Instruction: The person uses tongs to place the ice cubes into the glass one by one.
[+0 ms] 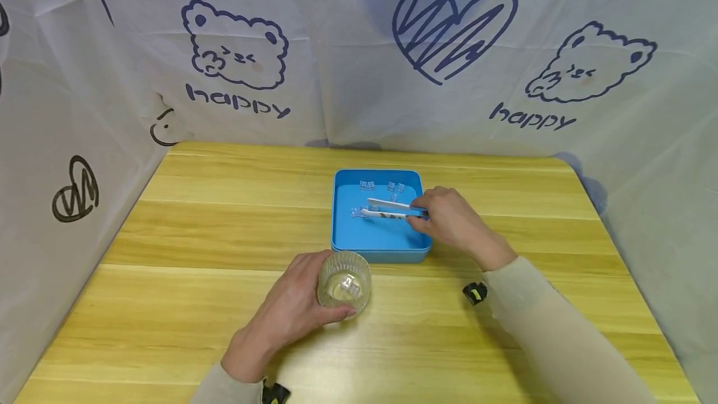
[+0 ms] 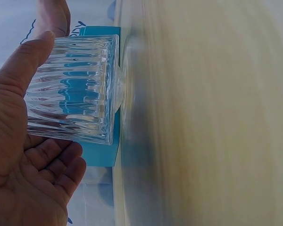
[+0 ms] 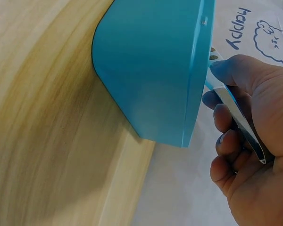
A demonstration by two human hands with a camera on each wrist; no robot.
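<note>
My left hand (image 1: 297, 295) holds a ribbed clear glass (image 1: 329, 273) at the near left corner of a blue tray (image 1: 387, 256). Inside the glass lie a few clear cubes (image 1: 349, 284). The left wrist view shows the thumb (image 2: 26, 61) along one side of the glass (image 2: 70, 89) and fingers on the other. My right hand (image 1: 454, 220) pinches a pair of tongs (image 1: 388, 204), white-tipped with a metal back end (image 3: 240, 120). The two tips are spread apart over the tray, by clear cubes (image 1: 354, 212) near its middle. Whether a tip touches one I cannot tell.
More clear cubes (image 1: 367, 185) lie towards the tray's far side, in small groups. The wooden table (image 1: 235, 204) extends around the tray. White cloth (image 1: 348, 67) with drawings hangs behind and at both sides. A small black device (image 1: 475, 293) sits at the right wrist.
</note>
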